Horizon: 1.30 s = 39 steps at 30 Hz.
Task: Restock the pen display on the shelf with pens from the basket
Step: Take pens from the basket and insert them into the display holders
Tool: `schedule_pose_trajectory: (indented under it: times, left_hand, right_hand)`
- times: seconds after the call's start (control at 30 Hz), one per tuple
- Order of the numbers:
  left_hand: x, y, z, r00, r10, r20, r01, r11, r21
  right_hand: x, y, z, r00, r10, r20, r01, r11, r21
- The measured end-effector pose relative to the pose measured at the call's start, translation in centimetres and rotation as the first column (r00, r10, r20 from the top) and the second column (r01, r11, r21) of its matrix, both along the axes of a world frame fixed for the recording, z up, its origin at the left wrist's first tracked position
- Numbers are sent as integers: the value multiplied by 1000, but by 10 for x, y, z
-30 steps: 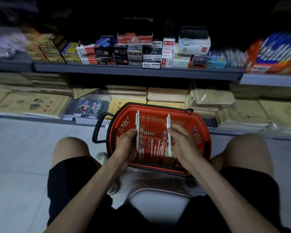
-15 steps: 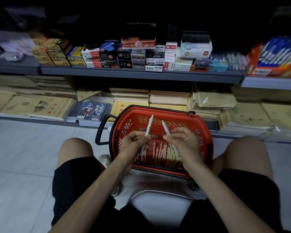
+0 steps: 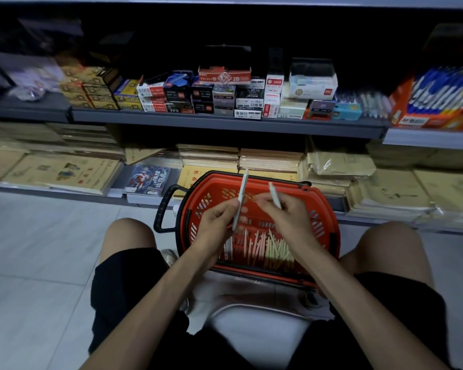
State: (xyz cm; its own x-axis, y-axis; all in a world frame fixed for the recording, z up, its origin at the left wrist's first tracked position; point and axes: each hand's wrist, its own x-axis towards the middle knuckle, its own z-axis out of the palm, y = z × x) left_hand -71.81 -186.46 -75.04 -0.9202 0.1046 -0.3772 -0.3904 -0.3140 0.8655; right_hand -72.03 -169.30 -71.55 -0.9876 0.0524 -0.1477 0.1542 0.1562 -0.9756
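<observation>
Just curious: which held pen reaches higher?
The left-hand pen: its tip crosses the basket rim; the right-hand pen stays below it.

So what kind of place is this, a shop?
Most likely a stationery shop: a shelf stacked with small boxes, piles of paper books below it, and a red shopping basket of loose pens.

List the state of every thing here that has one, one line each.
left hand, grips the left-hand pen
left-hand pen, held nearly upright
right hand, pinches the right-hand pen
right-hand pen, held tilted, top leaning left
basket, on the floor, open-topped
loose pens, lying in the basket's bottom
</observation>
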Motion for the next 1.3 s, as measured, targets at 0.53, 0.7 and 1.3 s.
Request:
schedule_pose_trajectory:
  times: [0.53,0.7,1.3]
  left_hand:
    - [-32,7,77,909,-146,-389,84,981,-172]
    - [-73,-3,131,814,-82,-575,-80,965,-250]
    - [-204,-38,344,517,120,-848,-566,791,-233]
  right_hand:
    - [-60,9,122,969,15,-246,14,993,115]
    - [-91,-4,183,930,27,-366,35,986,162]
    - [-195,-65,392,716,44,-697,69,989,133]
